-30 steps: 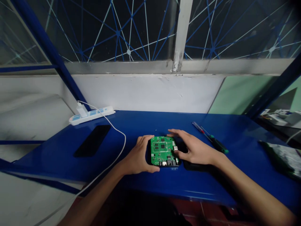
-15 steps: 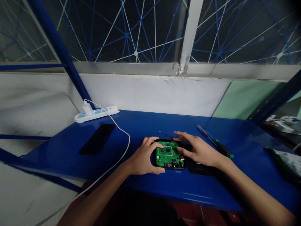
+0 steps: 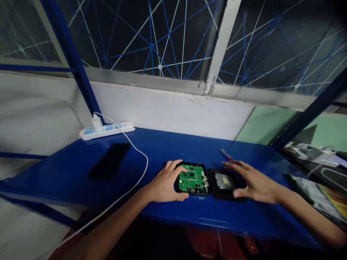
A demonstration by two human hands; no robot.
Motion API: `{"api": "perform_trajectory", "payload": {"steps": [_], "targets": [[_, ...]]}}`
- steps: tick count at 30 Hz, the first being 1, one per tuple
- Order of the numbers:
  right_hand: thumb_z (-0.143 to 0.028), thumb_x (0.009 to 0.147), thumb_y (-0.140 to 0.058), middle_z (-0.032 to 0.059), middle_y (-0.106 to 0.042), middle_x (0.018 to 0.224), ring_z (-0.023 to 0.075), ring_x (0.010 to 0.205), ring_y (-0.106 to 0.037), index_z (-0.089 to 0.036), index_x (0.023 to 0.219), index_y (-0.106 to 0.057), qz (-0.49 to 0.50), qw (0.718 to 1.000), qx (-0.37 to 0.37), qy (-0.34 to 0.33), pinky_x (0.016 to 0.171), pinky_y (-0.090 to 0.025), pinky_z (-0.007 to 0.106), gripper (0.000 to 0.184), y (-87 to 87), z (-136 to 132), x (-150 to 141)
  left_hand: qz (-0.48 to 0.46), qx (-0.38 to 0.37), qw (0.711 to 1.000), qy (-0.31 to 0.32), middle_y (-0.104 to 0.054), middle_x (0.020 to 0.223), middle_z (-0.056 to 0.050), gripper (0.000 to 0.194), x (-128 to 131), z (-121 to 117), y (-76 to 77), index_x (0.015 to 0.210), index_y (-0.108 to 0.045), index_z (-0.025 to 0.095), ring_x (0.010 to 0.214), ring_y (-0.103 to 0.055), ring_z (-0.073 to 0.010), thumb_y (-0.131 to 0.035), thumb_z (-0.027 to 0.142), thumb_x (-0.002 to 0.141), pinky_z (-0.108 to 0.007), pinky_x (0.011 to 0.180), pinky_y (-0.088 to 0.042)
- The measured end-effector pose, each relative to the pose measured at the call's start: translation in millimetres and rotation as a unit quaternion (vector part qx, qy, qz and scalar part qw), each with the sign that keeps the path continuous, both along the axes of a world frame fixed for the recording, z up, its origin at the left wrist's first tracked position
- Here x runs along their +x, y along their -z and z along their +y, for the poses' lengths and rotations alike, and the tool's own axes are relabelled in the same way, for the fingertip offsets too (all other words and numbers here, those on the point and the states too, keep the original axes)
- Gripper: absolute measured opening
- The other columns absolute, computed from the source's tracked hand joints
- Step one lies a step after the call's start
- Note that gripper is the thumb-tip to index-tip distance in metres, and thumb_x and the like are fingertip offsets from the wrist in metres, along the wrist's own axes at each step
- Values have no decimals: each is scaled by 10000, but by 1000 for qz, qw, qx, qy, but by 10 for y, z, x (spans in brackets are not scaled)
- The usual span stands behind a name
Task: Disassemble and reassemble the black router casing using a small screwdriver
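Blue smooth-topped table [image 3: 168,144]: one, bearing everything I list on it from my remote feed. Green rectangular circuit board [image 3: 189,182]: one, face up, seated inside a shallow black square case [image 3: 206,172], near the table's front edge. My left hand [image 3: 164,185]: at the case's left side, thumb at the near edge, fingers over the far left corner, index finger lying across the board's upper left; the digits stand apart and clasp the case between them. Black square cover [image 3: 215,193]: one, just right of the case, inner face up, carrying a silver metal plate [image 3: 219,180] with a small pale-yellow square [image 3: 225,180] on it. My right hand [image 3: 253,184]: over the cover's right part, thumb and fingers spread apart; whether the tips touch it I cannot tell. Slim clear-and-red tool [image 3: 225,154]: one, beyond the right fingertips. Flat black rectangular slab [image 3: 110,160]: one, left on the table. White power strip [image 3: 116,128]: one, back left, with white plug [image 3: 97,124] inserted and thin white cable [image 3: 135,145] curving forward. Glossy silver-and-green packet [image 3: 311,191]: one, far right.
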State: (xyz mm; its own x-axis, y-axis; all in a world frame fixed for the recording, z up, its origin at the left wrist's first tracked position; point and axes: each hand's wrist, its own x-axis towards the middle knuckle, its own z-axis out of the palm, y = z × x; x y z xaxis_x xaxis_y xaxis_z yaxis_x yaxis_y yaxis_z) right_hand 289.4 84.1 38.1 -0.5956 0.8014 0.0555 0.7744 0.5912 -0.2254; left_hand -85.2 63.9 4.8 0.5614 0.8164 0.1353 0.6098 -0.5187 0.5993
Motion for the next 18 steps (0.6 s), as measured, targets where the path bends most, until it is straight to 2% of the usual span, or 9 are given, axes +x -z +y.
{"api": "perform_trajectory", "payload": {"steps": [2,4,6,8,12,15,18], "targets": [[-686,648,-767,212,-471,1512,440,1398,-429,-208,1543,-347,-9,1000,-9,-13,1108,-399,633,1098,58,-86,74,0,3,1000,-1,-299,1573,-128,735,-1,3,18,1307,-493,279,1434,-268,-416,-804,485,673,-649,1082,-346],[-679,644,-773,218,-433,1539,448,1425,-384,-211,1583,-242,-16,1000,-13,-17,1123,-362,654,1176,121,-142,99,-5,10,1000,-4,-306,1571,-126,740,-4,4,32,1308,-502,283,1432,-276,-414,-811,494,670,-639,1088,-346],[-647,674,-769,218,-426,1542,444,1421,-393,-217,1601,-149,-13,1000,-10,-11,1130,-354,650,1195,162,-176,87,-12,12,1000,-3,-327,1559,-128,737,-9,6,36,1299,-520,284,1423,-292,-418,-814,521,667,-637,1085,-352],[-607,687,-774,203,-490,1487,428,1370,-470,-236,1607,-61,-7,1000,-2,-9,1110,-392,631,1222,163,-200,50,-17,8,1000,1,-346,1543,-133,744,-13,8,27,1282,-539,282,1414,-305,-428,-813,572,653,-657,1072,-353],[-480,655,-810,181,-574,1357,394,1226,-587,-235,1597,73,-14,999,21,-26,1006,-505,573,1315,57,-228,-29,-11,-7,1000,9,-358,1532,-131,783,-14,11,-21,1262,-557,284,1413,-307,-437,-825,626,611,-681,1071,-335],[-430,678,-786,218,-524,1416,406,1219,-584,-197,1585,138,-4,997,74,-37,984,-515,569,1315,-71,-203,-20,2,-19,1000,15,-339,1548,-128,781,-11,4,-45,1289,-542,291,1427,-286,-432,-784,676,653,-667,1085,-334],[-474,688,-780,229,-517,1425,444,1254,-556,-176,1580,157,19,992,126,-17,1006,-495,606,1327,-202,-144,24,-3,-9,1000,14,-339,1552,-136,825,-13,-10,-32,1367,-480,293,1434,-282,-416,-742,704,702,-651,1113,-317]]}}
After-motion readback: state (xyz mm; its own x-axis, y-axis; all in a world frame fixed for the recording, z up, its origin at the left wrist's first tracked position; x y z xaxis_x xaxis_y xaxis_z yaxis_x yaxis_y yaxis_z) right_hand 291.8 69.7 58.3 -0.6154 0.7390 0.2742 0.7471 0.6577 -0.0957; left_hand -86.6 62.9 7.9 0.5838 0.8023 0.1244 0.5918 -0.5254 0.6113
